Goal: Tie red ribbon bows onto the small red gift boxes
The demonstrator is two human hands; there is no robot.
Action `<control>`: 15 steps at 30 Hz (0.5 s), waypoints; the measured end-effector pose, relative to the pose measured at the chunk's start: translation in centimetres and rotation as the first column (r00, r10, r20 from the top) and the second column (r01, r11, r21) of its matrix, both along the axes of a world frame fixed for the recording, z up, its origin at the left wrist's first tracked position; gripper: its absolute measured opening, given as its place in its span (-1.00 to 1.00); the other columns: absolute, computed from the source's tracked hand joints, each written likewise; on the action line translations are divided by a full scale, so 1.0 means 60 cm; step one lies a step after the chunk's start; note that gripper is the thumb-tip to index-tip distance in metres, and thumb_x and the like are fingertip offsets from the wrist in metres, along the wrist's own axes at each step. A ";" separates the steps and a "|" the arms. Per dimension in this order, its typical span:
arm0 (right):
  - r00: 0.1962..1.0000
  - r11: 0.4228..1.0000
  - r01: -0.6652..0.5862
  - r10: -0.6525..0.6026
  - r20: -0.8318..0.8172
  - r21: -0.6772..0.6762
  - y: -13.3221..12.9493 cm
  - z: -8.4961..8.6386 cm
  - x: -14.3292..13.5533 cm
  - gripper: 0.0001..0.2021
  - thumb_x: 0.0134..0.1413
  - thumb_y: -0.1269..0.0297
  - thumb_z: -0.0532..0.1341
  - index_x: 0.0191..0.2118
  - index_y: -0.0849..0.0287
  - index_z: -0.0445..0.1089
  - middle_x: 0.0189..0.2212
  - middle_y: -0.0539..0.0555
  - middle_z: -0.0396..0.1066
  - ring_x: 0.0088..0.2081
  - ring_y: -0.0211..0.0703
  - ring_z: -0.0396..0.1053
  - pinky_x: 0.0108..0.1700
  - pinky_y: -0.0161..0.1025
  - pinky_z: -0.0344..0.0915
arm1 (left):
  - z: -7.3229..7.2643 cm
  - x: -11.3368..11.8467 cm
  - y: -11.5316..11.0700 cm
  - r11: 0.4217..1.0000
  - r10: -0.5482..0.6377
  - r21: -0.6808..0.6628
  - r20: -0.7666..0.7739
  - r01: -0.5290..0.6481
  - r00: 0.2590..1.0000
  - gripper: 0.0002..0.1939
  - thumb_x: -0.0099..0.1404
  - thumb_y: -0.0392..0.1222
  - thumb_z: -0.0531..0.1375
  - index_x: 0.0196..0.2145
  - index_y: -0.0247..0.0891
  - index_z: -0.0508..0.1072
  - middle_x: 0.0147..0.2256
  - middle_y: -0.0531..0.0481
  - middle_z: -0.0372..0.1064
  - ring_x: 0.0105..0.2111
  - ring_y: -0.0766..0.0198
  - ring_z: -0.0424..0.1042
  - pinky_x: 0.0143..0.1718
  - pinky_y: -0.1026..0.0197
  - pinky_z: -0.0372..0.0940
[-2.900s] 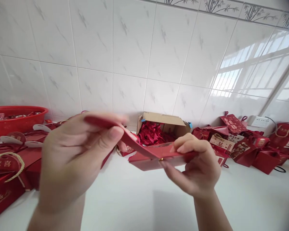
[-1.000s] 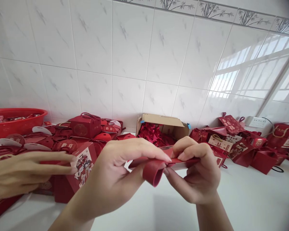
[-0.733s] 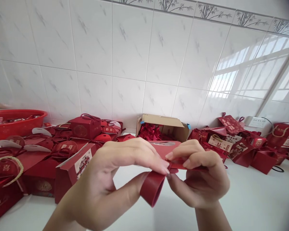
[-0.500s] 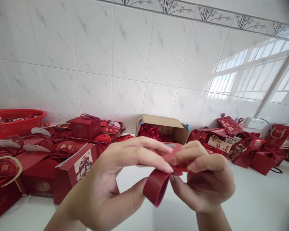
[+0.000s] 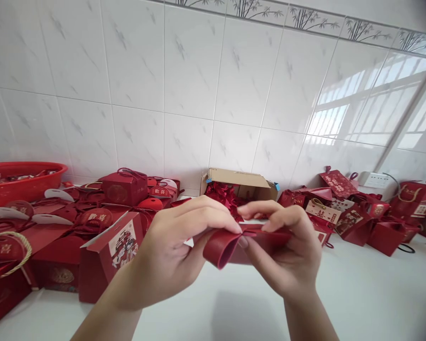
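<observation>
Up in front of me, above the white tabletop [image 5: 184,312], my left hand [image 5: 177,246] and my right hand [image 5: 296,258] meet at a dark red gift box [image 5: 271,244]. A glossy red strap [image 5: 216,250] is bent into a loop at its near side. My left fingers and thumb are closed on this loop near its base. The right thumb presses the strap's base from below, beside a small pointed end, while the right fingers curl over the box's upper edge. My fingers hide much of the box.
Many red gift boxes [image 5: 126,187] crowd the left side, near a red plastic basin [image 5: 24,189]. An open cardboard box [image 5: 234,176] with shiny red material stands against the tiled wall. More red boxes [image 5: 386,234] and a power strip [image 5: 374,180] are at right.
Both hands have shifted slightly left, with the strap loop tilted and raised. My right fingers have lifted and opened somewhat, and the box has turned so its side shows below.
</observation>
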State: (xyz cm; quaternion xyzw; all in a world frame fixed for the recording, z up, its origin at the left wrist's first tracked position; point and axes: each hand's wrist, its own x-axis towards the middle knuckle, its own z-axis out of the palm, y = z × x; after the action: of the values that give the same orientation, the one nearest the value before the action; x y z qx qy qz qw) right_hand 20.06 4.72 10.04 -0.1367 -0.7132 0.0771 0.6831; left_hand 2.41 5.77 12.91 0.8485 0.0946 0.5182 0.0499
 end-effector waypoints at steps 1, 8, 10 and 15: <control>0.999 0.992 -0.044 0.043 -0.006 -0.117 -0.001 0.000 -0.001 -0.72 -0.01 0.55 0.28 -0.31 0.11 0.16 -0.21 0.07 0.46 -0.21 -0.15 0.44 -0.24 -0.19 0.40 | 0.000 0.000 0.003 1.000 0.027 0.006 0.005 -0.027 1.000 -0.70 0.20 -0.55 0.12 -0.22 -0.20 0.43 -0.33 0.06 0.45 -0.31 0.36 0.45 -0.27 0.32 0.37; 0.978 0.949 -0.199 0.176 -0.114 -0.246 0.004 0.000 -0.007 -0.71 0.01 0.55 0.28 -0.34 0.11 0.15 -0.29 0.00 0.47 -0.23 -0.20 0.45 -0.20 -0.21 0.42 | -0.004 -0.001 0.004 0.995 0.100 -0.029 0.008 -0.099 0.995 -0.71 0.20 -0.53 0.12 -0.24 -0.18 0.43 -0.34 0.08 0.45 -0.35 0.37 0.44 -0.31 0.32 0.37; 0.984 0.975 -0.130 0.105 -0.143 -0.180 0.007 -0.002 -0.010 -0.70 -0.04 0.58 0.30 -0.34 0.12 0.17 -0.32 0.00 0.44 -0.26 -0.21 0.43 -0.23 -0.23 0.41 | -0.008 0.005 0.000 0.987 0.144 -0.083 0.061 -0.139 0.988 -0.74 0.21 -0.48 0.15 -0.21 -0.17 0.41 -0.32 0.08 0.46 -0.34 0.37 0.46 -0.34 0.36 0.38; 0.984 0.999 -0.018 0.011 -0.179 -0.040 0.007 -0.004 -0.013 -0.69 -0.08 0.62 0.29 -0.35 0.12 0.19 -0.37 -0.02 0.41 -0.33 -0.24 0.40 -0.30 -0.26 0.39 | -0.018 0.024 -0.008 0.951 0.202 -0.271 0.194 -0.146 0.960 -0.68 0.23 -0.34 0.21 -0.07 -0.13 0.30 -0.30 0.06 0.48 -0.24 0.28 0.50 -0.38 0.37 0.43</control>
State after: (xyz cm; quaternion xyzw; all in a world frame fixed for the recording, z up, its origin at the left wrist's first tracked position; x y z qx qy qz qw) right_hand 19.29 5.11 9.79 -0.1382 -0.6483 0.1086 0.7408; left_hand 3.87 5.31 11.84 0.7609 0.2291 0.5946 0.1223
